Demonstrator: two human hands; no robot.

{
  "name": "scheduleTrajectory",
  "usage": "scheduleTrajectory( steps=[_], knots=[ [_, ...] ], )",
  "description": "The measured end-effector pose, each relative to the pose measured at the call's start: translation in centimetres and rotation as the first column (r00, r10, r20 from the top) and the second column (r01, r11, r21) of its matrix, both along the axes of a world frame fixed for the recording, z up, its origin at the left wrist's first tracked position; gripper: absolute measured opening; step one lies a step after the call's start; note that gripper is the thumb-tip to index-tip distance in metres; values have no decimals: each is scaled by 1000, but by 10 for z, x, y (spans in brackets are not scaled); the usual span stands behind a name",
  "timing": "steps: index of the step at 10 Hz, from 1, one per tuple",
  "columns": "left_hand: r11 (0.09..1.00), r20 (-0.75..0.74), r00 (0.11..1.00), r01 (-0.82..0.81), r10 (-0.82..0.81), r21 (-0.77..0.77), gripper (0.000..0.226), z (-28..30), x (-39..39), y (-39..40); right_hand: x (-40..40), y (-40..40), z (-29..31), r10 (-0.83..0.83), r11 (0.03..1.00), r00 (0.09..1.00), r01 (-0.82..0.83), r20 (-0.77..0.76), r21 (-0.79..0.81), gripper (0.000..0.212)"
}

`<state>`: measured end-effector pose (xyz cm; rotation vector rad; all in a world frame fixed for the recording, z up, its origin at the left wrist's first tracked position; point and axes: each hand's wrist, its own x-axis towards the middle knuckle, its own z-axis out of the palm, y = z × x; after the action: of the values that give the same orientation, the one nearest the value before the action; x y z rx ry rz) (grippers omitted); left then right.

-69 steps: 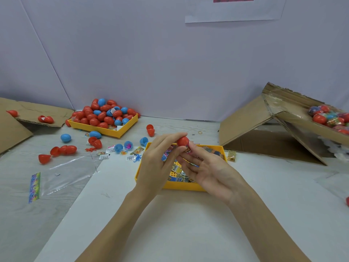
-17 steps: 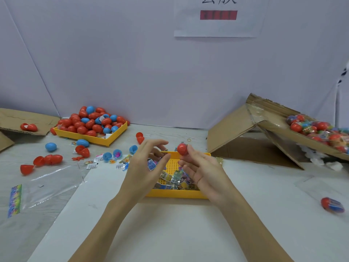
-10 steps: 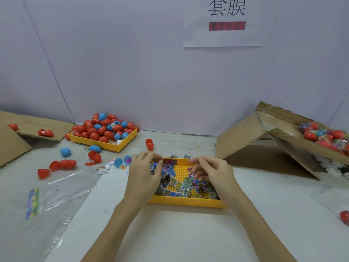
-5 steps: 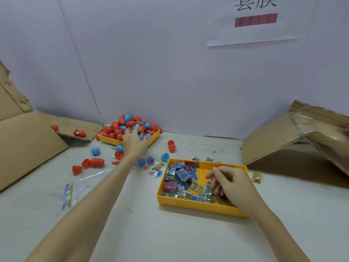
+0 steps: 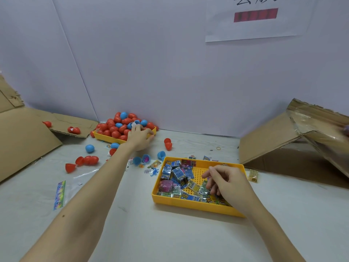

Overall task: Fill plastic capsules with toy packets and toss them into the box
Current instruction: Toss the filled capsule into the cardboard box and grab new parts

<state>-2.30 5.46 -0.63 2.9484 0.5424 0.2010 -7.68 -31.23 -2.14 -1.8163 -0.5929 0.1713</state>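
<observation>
A: Step in hand?
B: Restocking, by my judgement. Cardboard box [image 5: 309, 140], worktop's right edge. Left hand [image 5: 138, 137] cups the capsules [image 5: 117, 127] heaped in the far tray [image 5: 105, 137]; whether it holds one, I cannot tell.
A: And the right?
B: Right hand [image 5: 224, 183], fingers curled over packets [image 5: 177, 174] in the near tray [image 5: 190, 206]; hold unclear. Next: lift both, load.

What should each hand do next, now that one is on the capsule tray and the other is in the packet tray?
Probably close each grip on one item and bring both back to the middle. The left hand lies on the heap of capsules in the far tray, and the right hand hovers, fingers curled, over the toy packets; neither visibly holds anything yet.
</observation>
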Motion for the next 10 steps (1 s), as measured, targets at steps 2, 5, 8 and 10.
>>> scheduleTrajectory(
  steps=[2, 5, 8, 10],
  knots=[
    [977, 83, 991, -85, 103, -198, 45, 9, -13, 4, -2, 0, 2, -9, 1000, 1000, 9, -17, -15, 34],
    [968, 518, 851, 54, 84, -246, 8, -1, -44, -9, -4, 0, 5, -11, 1000, 1000, 11, -11, -28, 34],
    [994, 323, 945, -23, 58, -110, 38, 3, -43, -6, -5, -1, 5, -9, 1000, 1000, 9, -7, -15, 34],
    [999, 118, 992, -33, 33, -9, 33, 18, -34, -4, -3, 0, 3, -10, 1000, 1000, 10, -4, -15, 35]
  ],
)
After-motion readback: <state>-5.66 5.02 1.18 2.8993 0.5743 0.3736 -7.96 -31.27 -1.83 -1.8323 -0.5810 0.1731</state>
